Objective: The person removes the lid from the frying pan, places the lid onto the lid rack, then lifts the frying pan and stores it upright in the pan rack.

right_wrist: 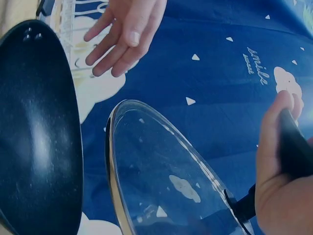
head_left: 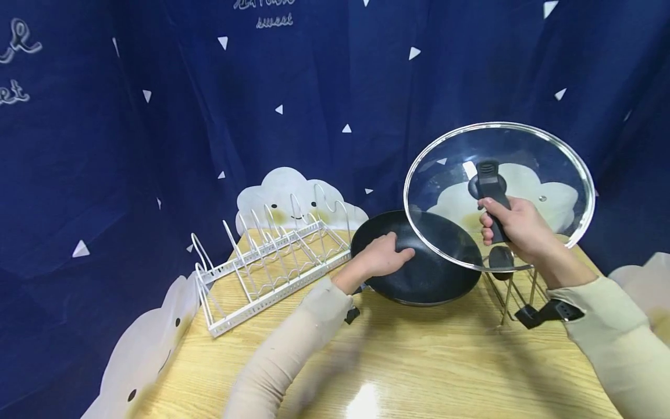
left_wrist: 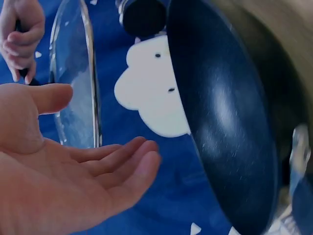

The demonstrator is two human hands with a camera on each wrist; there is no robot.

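My right hand (head_left: 518, 230) grips the black handle (head_left: 491, 180) of a glass lid (head_left: 445, 180) with a metal rim, raised and tilted above the table. A black frying pan (head_left: 424, 273) sits on the table, partly behind the lid's lower edge. Over the pan's left side hovers my left hand (head_left: 384, 256), fingers extended and thumb apart, holding nothing. In the left wrist view, a gap shows between that hand (left_wrist: 98, 171) and the pan (left_wrist: 220, 107). My left arm partly hides the pan's handle.
A white wire rack (head_left: 277, 298) with upright dividers stands left of the pan. Right of it is a gold-coloured wire stand (head_left: 506, 302) with a dark rounded object (head_left: 501, 259), seen partly through the lid. A blue curtain (head_left: 314, 75) hangs behind the wooden table (head_left: 419, 361).
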